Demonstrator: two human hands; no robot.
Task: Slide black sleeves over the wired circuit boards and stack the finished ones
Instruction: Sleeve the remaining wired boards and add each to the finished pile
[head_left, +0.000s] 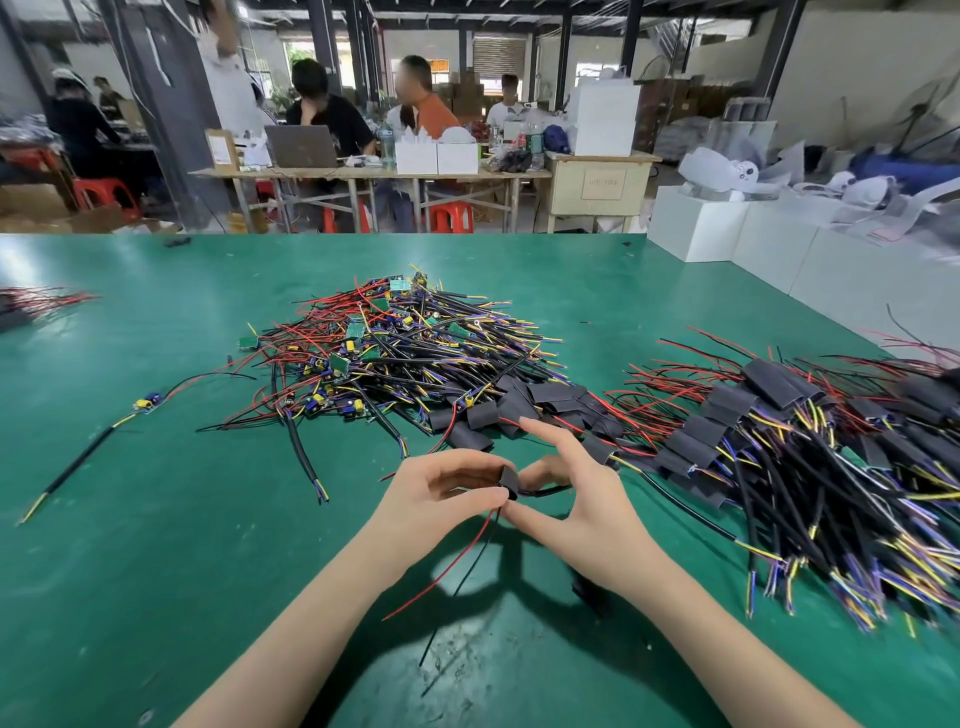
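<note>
Above the green table (156, 519), my left hand (441, 493) pinches a black sleeve (509, 480) between thumb and fingers. A red and a black wire (452, 566) hang down from the sleeve. My right hand (571, 499) pinches the same piece from the right, where a black cable (545, 490) leaves it; the index finger sticks up. Behind the hands lies a pile of bare wired circuit boards (395, 343) with loose empty sleeves (519, 410) at its near edge. A stack of sleeved boards (779, 447) lies to the right.
One bare wired board (148, 402) lies alone at the left with its cable (78, 467) trailing toward me. More red wires (47, 299) sit at the far left edge. White boxes (779, 249) stand beyond the table's right side. People sit at a far bench (363, 174).
</note>
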